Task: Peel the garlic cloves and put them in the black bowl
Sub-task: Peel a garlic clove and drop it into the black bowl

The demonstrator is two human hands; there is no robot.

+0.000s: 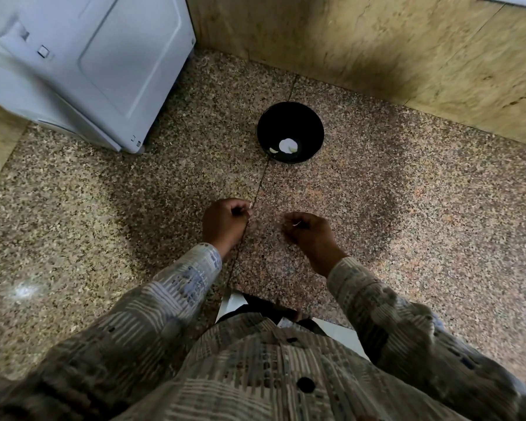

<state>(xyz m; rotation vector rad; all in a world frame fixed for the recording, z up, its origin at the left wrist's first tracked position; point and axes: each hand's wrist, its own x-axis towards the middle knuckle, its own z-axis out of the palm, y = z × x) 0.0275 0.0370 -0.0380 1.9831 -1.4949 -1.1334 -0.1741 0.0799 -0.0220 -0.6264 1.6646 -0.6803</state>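
Standing at a speckled granite table (pixel 407 208), looking down. Toward the back, near the tiled wall (pixel 377 50), a bowl (pixel 290 117), black, upright, set over the seam (pixel 263 177) between two slabs. In its bottom, peeled cloves (pixel 287 145), white, lumped together, hard to count.

Nearer the front edge, well apart from the bowl, left hand (pixel 225 221) and right hand (pixel 310 235), side by side, not touching each other. Resting on the table or just above it: cannot tell.

Left grip closed: fingers curled in, thumb and fingertip pinched on a thin pale strip (pixel 251 214) sticking out on the seam side. Right grip closed too: fingers curled under, tips clamped on a small pale bit (pixel 296 223). Clove or skin in either grip: too small and blurred to tell.

At back left, a white appliance (pixel 82 65) standing on the table, well apart from the bowl and from both hands.

Striped, patterned sleeves (pixel 176 287) down to both wrists. Shirt front at the bottom of the view, with a dark button (pixel 305 384). At far left on the table, a bright glare (pixel 25 291).
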